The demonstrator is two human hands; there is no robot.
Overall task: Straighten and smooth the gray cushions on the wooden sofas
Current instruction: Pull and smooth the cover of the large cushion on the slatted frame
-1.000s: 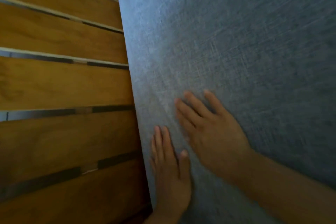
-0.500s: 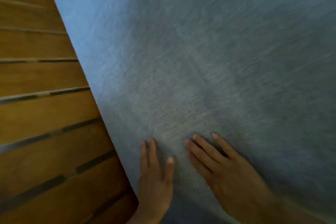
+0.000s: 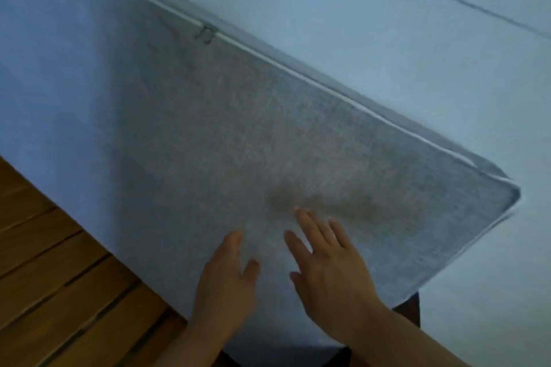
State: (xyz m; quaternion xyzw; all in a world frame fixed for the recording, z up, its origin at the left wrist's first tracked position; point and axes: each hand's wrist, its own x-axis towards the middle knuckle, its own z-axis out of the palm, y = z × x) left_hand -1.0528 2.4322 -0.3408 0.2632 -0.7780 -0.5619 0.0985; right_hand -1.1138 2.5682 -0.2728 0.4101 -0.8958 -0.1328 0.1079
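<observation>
Left hand: your left hand (image 3: 225, 286) lies flat at 6 o'clock, fingers straight on the gray cushion (image 3: 208, 134); wrist cut off by the frame.
Right hand: your right hand (image 3: 328, 268) lies spread flat just beside it, holding nothing.
Slats: wooden slats (image 3: 50, 286) at 8 o'clock, partly under the cushion.
Cushion: fills the centre; white piping (image 3: 298, 71), blurred zipper pull (image 3: 206, 33).
Far: second cushion (image 3: 387, 24) at 1 o'clock, cropped.

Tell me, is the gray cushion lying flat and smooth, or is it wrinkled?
Smooth where visible: the gray cushion shows no folds, and both the left hand and right hand rest flat on it.
</observation>
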